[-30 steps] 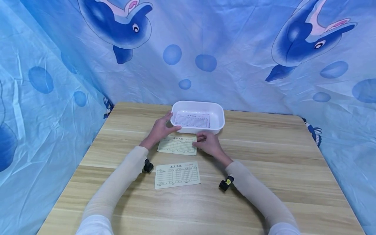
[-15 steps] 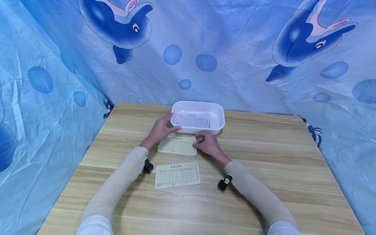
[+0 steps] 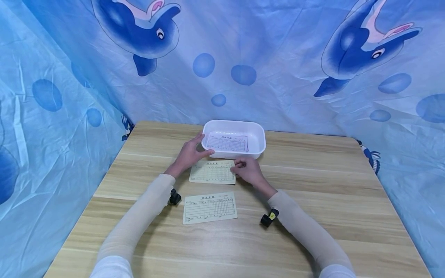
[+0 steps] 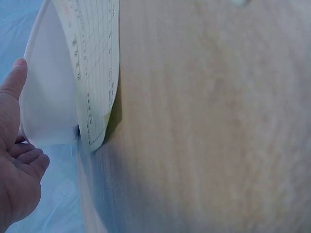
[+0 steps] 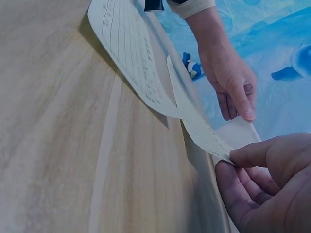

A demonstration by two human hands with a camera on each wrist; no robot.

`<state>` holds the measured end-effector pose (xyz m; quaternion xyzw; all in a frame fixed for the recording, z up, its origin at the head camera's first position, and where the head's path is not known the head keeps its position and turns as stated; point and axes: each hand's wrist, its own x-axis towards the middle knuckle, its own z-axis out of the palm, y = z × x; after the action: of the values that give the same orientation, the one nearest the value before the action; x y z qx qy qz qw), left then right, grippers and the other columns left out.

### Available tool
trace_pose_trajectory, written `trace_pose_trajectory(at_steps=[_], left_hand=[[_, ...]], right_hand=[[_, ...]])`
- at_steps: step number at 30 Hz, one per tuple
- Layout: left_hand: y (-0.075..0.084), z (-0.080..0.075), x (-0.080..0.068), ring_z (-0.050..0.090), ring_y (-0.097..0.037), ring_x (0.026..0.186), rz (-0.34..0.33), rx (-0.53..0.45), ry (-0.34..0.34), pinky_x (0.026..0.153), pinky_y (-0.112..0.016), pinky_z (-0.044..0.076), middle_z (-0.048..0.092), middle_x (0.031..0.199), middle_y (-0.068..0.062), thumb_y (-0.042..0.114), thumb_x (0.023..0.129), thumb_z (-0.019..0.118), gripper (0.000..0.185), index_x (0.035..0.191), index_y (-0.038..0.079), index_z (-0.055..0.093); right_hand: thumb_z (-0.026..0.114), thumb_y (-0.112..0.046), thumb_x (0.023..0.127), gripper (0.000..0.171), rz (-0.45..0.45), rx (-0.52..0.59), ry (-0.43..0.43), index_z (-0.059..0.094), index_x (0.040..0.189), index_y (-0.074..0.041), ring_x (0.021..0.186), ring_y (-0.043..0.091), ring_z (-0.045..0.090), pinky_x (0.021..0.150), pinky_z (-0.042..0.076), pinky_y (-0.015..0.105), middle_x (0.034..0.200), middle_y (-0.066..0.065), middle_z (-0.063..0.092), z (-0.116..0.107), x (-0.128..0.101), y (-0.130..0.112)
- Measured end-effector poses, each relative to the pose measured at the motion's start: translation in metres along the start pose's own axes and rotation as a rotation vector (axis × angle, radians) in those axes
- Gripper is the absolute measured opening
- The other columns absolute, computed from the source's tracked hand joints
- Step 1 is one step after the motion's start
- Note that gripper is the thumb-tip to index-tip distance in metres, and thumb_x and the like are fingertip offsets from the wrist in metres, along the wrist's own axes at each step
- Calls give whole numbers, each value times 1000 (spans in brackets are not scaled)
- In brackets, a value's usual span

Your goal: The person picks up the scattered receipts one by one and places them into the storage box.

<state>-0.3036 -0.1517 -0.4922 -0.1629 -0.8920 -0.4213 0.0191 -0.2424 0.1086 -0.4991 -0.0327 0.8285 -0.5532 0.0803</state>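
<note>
A pale yellow printed form [image 3: 213, 172] lies on the wooden table just in front of a white tray [image 3: 259, 143]. My right hand [image 3: 239, 166] pinches this form's right edge between thumb and fingers. In the right wrist view the pinched edge of the form [image 5: 197, 127] curls up off the wood in my right hand [image 5: 228, 158]. My left hand [image 3: 203, 146] rests with straight fingers against the tray's left front corner. The left wrist view shows my left hand [image 4: 17, 145] beside the tray wall [image 4: 46, 107]. Another form [image 3: 227, 143] lies inside the tray.
A further form [image 3: 210, 207] lies flat nearer to me, between my forearms. Blue dolphin-print cloth [image 3: 243, 58] hangs behind and to both sides of the table [image 3: 330, 200]. Small black wrist cameras [image 3: 268, 218] sit on both sleeves.
My right hand has taken the form's right edge in a pinch and raised it slightly; the sheet has slid a little to the right. The left hand stays at the tray.
</note>
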Motion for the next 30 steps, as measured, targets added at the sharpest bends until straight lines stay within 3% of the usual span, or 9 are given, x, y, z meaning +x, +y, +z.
trace_pose_trajectory(at_steps=[15, 30], left_hand=[[2, -2, 0, 27, -35, 153, 21, 17, -10, 125, -48, 23, 28, 165, -22, 46, 86, 81, 96, 155, -4, 36], [2, -1, 0, 28, -35, 152, 12, 35, -2, 125, -48, 25, 29, 164, -21, 47, 86, 81, 95, 155, -3, 37]], right_hand=[[79, -12, 89, 23, 41, -11, 39, 73, 109, -1, 80, 16, 73, 70, 63, 30, 99, 11, 77, -17, -13, -5], [77, -12, 91, 18, 3, -27, 50, 74, 104, 0, 80, 14, 69, 76, 64, 36, 95, 11, 75, -35, -23, -6]])
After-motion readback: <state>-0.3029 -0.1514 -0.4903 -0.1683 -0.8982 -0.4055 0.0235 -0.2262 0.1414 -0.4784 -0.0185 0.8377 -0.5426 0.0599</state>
